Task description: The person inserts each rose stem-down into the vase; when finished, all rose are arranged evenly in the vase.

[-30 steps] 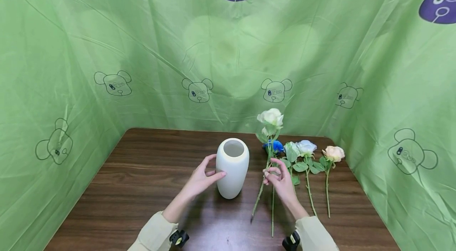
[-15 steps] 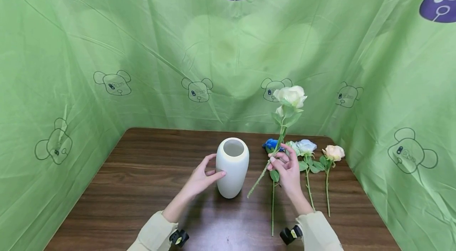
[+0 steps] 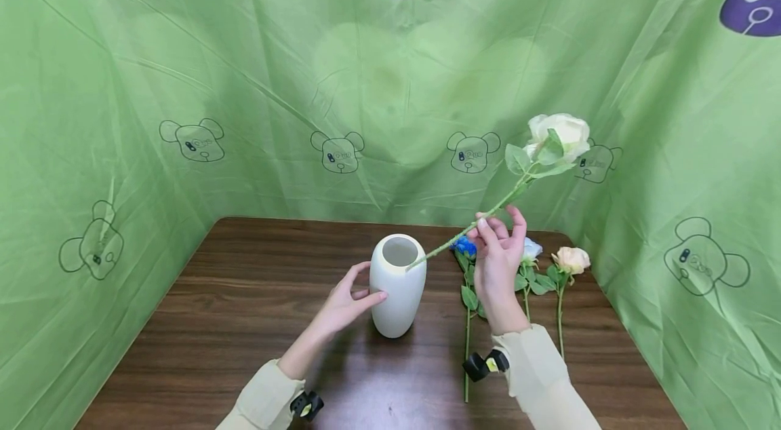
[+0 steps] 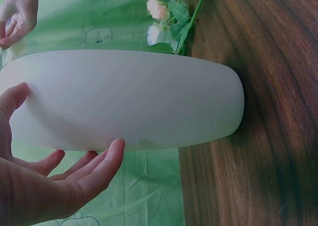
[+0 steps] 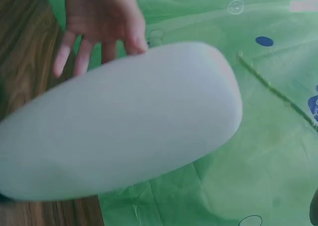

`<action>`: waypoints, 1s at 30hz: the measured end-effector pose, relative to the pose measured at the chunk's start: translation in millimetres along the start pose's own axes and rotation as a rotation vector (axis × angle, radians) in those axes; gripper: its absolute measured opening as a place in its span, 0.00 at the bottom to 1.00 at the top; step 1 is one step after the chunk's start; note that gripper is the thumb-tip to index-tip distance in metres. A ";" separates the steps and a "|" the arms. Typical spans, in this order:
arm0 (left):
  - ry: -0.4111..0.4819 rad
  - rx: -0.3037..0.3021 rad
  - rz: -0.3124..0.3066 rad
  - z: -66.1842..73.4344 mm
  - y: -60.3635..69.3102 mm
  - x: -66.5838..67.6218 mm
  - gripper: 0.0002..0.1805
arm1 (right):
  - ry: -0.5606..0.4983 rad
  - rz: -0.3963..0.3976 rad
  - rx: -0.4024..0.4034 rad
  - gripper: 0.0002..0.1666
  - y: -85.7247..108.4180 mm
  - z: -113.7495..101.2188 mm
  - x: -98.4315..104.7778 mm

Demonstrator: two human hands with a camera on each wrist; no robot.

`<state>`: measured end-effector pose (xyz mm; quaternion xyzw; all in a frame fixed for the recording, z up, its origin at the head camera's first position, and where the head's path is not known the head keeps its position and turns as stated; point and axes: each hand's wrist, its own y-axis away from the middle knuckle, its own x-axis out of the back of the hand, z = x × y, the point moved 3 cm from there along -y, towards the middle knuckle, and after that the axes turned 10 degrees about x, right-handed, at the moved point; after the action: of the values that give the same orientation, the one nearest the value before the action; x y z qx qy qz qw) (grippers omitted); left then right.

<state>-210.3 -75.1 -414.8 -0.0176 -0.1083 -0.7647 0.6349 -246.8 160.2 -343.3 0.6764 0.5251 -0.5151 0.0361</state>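
Note:
A white vase (image 3: 396, 304) stands upright on the table. My left hand (image 3: 342, 308) holds its left side, thumb on the front and fingers reaching round behind; the left wrist view shows the thumb and fingertips against the vase (image 4: 134, 97). My right hand (image 3: 499, 267) pinches the green stem of a white rose (image 3: 563, 136) between thumb and fingers. The rose leans, bloom up to the right, cut end down to the left. In the head view that end overlaps the vase's right rim; in the right wrist view the stem (image 5: 278, 93) is apart from the vase.
Right of the vase, a dark blue rose (image 3: 465, 246), a pale blue rose (image 3: 531, 249) and a peach rose (image 3: 571, 260) lie on the brown wooden table (image 3: 244, 321). My right hand and forearm partly cover them. A green printed curtain (image 3: 274, 77) surrounds the table.
My right hand has lifted the white rose from beside the other flowers, tilting it rightward and bringing its stem end up to the vase's rim. My left hand stays on the vase.

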 end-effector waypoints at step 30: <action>-0.006 -0.002 -0.013 -0.3 -1.3 -0.1 0.34 | 0.970 -0.848 0.212 0.14 48.1 15.4 -46.1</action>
<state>-211.6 -74.9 -415.3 -0.0199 -0.1097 -0.7690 0.6295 -217.3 98.6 -340.3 0.5663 0.6495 -0.1698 -0.4781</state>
